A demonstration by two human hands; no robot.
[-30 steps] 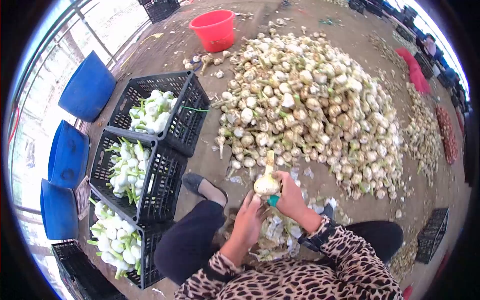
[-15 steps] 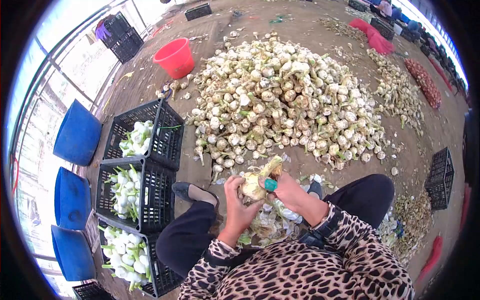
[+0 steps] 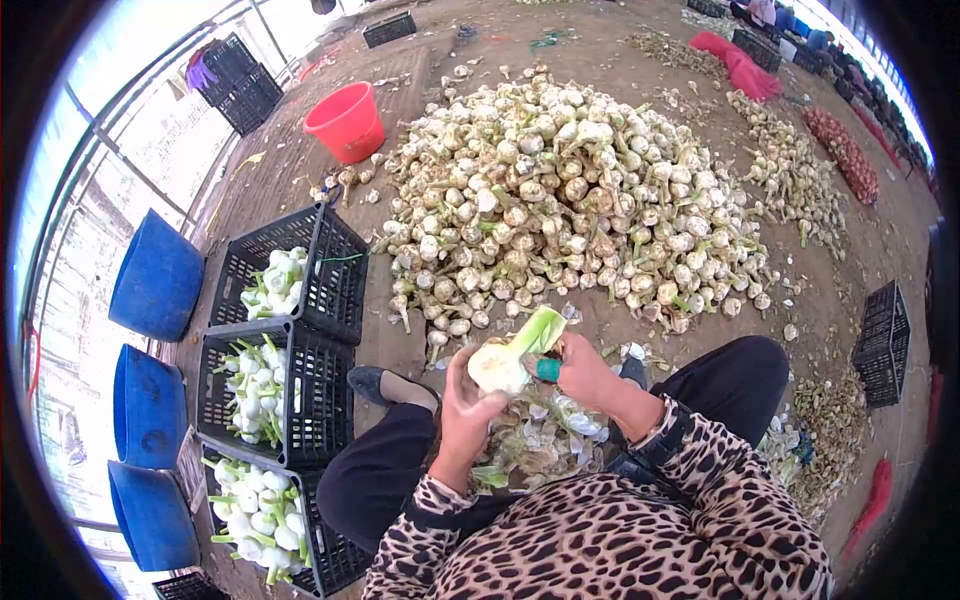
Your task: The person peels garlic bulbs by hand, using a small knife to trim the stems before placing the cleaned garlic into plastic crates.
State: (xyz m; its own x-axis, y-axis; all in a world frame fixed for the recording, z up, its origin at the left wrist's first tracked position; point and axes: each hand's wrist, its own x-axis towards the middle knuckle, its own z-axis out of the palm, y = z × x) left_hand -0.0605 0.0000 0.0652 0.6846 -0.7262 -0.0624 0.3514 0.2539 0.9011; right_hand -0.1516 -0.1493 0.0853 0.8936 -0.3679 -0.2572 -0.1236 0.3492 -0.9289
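Observation:
A garlic bulb (image 3: pixel 497 369) with a thick pale-green stem pointing up and right is in my left hand (image 3: pixel 466 410), whose fingers and thumb wrap its left side and underside. Its surface looks white and clean. Close to the right of the bulb and stem is my right hand (image 3: pixel 592 378), its fingers curled in and a green wrap (image 3: pixel 548 370) around one digit. What sits inside those fingers is hidden. Beneath both hands, loose garlic skins (image 3: pixel 548 435) lie between my legs.
A large heap of untrimmed garlic (image 3: pixel 570 190) spreads in front. At left stand black crates (image 3: pixel 325 390) holding cleaned white bulbs, with blue tubs (image 3: pixel 150 405) beyond. A red bucket (image 3: pixel 347 125) is behind them; another black crate (image 3: pixel 882 340) stands at right.
The bulb's brownish outer skin has come off, leaving it white with a greener stem. My right hand has moved slightly right, away from the bulb.

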